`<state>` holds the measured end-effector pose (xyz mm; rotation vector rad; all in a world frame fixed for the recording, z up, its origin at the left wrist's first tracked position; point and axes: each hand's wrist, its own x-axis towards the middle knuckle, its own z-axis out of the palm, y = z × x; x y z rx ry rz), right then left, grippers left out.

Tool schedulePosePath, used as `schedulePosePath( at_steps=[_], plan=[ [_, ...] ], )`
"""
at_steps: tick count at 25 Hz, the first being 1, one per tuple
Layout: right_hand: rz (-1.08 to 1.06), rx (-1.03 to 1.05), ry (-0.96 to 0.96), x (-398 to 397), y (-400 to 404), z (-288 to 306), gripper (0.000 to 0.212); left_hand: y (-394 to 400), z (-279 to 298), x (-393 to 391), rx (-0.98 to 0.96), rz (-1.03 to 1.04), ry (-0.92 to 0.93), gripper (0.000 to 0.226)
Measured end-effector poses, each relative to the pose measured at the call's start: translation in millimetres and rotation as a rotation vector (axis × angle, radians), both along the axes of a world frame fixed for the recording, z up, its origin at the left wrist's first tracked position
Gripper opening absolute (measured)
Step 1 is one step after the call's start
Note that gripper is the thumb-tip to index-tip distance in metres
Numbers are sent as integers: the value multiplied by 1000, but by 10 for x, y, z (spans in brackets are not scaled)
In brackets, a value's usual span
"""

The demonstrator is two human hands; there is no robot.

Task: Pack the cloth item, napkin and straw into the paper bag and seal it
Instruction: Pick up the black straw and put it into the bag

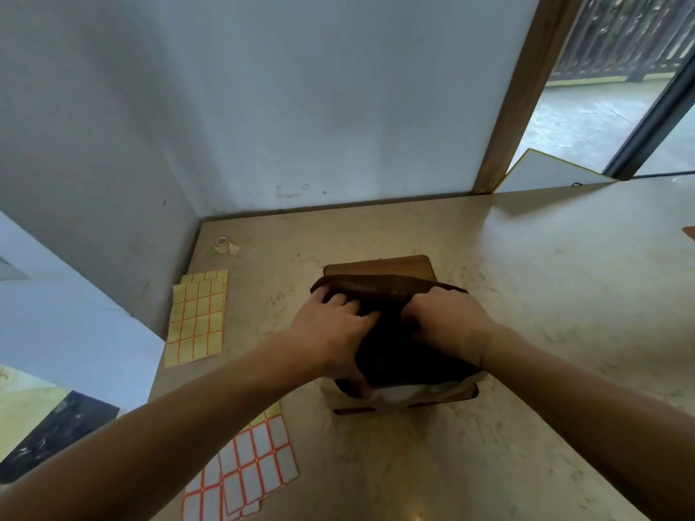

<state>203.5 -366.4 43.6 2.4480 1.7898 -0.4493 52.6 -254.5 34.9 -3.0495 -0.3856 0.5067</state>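
Note:
A dark brown cloth item [387, 347] lies folded on the counter in front of me, over a brown paper bag [380, 265] whose far edge shows behind it. My left hand [334, 332] grips the cloth's left side, fingers on top and thumb down its near edge. My right hand [447, 325] presses on its right side, fingers curled into the fold. Something white, perhaps the napkin [402, 394], peeks out under the cloth's near edge. No straw is visible.
A yellow label sheet [197, 317] lies left of the cloth, and white label sheets with orange borders [248, 471] lie near the front left. A small tape roll [222, 244] sits in the back left corner. Walls close the counter [545, 295] at back and left.

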Motion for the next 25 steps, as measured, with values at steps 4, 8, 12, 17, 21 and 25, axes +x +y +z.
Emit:
schedulePosePath(
  at_steps=[4,8,12,17,21,25],
  plan=[
    [-22,-66,-132,-44,65,-108,23,7,-31,7,15,8,-28,107],
    [-35,-139,-164,-114,166,-265,23,51,-41,45,0,1,-28,108],
    [-5,-238,-196,-119,248,-332,23,88,-28,87,-13,17,-8,108],
    [8,-279,-157,-115,326,-457,24,123,-49,105,-24,23,7,108],
    [33,-304,-165,-102,342,-495,26,160,-46,91,-37,33,10,106],
    [27,-309,-153,-80,301,-496,24,166,-43,85,-39,31,-2,106]
  ],
)
